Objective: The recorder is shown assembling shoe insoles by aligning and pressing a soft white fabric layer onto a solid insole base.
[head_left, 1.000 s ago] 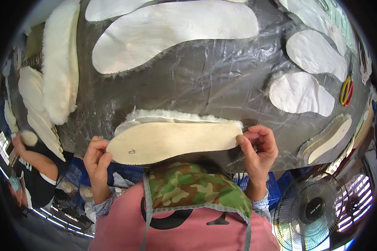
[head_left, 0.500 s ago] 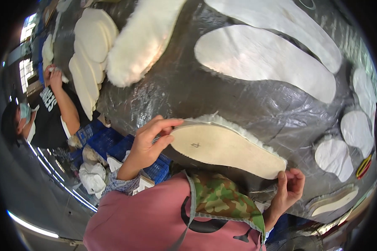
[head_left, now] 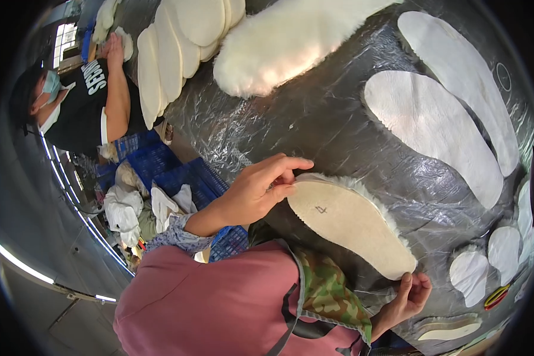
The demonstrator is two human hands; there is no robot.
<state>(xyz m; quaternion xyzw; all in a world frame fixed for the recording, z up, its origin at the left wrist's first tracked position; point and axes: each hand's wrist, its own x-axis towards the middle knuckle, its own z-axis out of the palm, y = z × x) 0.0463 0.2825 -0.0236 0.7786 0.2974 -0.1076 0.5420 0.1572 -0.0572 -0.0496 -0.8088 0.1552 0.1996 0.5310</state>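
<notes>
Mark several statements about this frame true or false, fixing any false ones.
1. The right hand pinches the lower-right end of the cream, sole-shaped sheet. True.
2. The left hand holds the red-and-yellow-handled scissors. False: they lie on the dark, shiny tabletop.
3. White, fluffy fleece shows along the sheet's upper-right edge. True.
4. The person at far left wears a pink top. False: it is black.
5. The sheet bears a handwritten mark. True.

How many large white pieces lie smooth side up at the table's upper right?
2. One white piece lies beyond and right of the held tan insole; the other white piece lies beside it, farther right. Any beneath them would be hidden.
</notes>
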